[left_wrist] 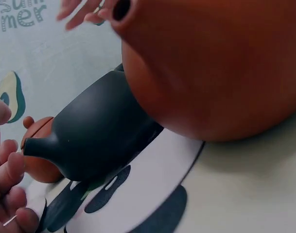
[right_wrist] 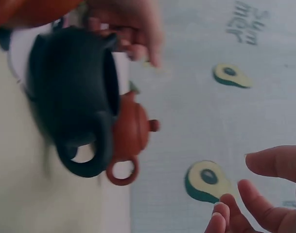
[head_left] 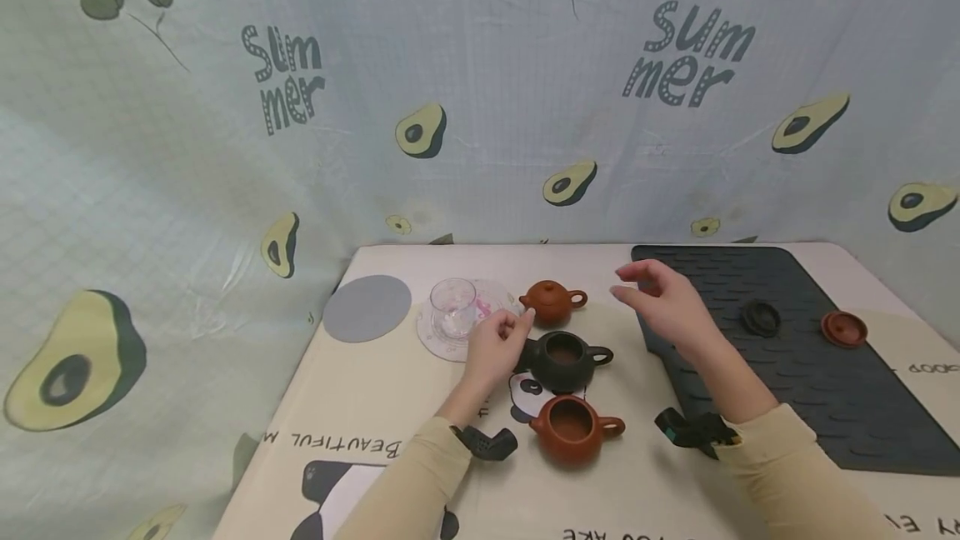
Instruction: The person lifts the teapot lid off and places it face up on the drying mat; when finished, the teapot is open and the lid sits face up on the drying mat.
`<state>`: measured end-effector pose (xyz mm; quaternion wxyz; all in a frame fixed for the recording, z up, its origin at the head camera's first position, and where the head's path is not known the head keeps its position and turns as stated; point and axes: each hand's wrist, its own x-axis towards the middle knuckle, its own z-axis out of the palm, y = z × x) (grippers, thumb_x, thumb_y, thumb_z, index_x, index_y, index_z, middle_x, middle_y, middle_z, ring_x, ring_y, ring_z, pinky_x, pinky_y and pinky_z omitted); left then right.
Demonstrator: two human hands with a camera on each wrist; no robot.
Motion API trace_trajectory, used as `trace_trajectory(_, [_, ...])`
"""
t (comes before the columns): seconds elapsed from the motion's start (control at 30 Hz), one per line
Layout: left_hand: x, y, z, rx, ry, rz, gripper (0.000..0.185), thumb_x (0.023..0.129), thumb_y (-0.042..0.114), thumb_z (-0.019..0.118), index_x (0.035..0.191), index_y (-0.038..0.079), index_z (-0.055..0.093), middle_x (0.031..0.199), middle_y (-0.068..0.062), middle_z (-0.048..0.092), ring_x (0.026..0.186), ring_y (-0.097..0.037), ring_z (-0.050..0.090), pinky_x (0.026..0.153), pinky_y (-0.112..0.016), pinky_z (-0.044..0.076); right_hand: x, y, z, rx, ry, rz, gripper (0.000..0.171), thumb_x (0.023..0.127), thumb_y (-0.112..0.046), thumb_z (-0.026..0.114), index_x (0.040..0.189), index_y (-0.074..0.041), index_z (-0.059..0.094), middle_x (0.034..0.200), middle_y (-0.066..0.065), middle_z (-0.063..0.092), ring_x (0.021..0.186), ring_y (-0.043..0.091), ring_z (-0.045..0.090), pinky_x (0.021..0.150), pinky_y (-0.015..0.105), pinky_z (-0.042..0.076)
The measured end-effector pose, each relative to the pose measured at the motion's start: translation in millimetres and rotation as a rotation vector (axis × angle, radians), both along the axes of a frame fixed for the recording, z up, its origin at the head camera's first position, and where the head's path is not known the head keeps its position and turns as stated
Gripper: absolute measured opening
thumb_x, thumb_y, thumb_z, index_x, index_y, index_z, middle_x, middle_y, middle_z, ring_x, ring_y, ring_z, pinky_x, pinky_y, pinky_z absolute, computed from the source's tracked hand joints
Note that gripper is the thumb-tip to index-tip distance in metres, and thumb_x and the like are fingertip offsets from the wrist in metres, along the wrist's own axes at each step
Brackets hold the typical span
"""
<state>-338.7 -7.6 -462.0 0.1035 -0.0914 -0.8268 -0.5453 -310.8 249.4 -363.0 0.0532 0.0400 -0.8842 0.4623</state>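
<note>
A small reddish-brown teapot with its lid on stands at the back of a row. In front of it are a lidless black teapot and a lidless reddish-brown teapot, all with handles to the right. My left hand is beside the spouts of the back two teapots, fingers loosely bent. In the left wrist view nothing shows in its fingers; contact with a spout cannot be told. Raised to the right of the lidded teapot, my right hand is empty, thumb and fingers apart.
Left of the row, a clear glass cup stands on a patterned round mat. A plain grey disc lies farther left. On the dark ridged mat at right lie a black lid and a reddish-brown lid.
</note>
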Motion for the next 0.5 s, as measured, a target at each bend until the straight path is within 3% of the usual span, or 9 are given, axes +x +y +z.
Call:
trace_trajectory(0.17, [-10.0,3,8.0,-0.014,-0.021,0.028,0.041,0.099,0.049,0.062,0.079,0.013,0.062,0.066,0.004,0.052,0.064,-0.013,0.049,0.062,-0.031,0.039,-19.3,-14,-9.2,0.185,-0.015,0.074,0.041,0.100,-0.028,0.067,0.132,-0.004,0.060,0.132,0.019,0.061,0.112,0.036,0.058,0.087,0.049,0.050])
trace_trajectory(0.3, [-20.6,8,12.7,-0.021,-0.066,0.057,0.042,0.104,0.041,0.054,0.083,0.008,0.066,0.071,0.002,0.056,0.070,-0.017,0.051,0.065,-0.032,0.039,-34.0,-30,-16.4,0.288,-0.003,0.121,0.036,0.099,-0.022,0.066,0.128,-0.001,0.062,0.128,0.022,0.062,0.108,0.037,0.061,0.084,0.049,0.053])
trace_trajectory(0.5, [-27.6,14,15.9,-0.103,-0.077,0.078,0.039,0.107,0.034,0.047,0.085,0.006,0.063,0.077,-0.006,0.059,0.074,-0.024,0.054,0.067,-0.036,0.043,-45.8,-62,-20.5,0.422,0.051,0.145,0.038,0.097,-0.019,0.064,0.129,0.002,0.063,0.123,0.021,0.067,0.111,0.038,0.063,0.091,0.051,0.052])
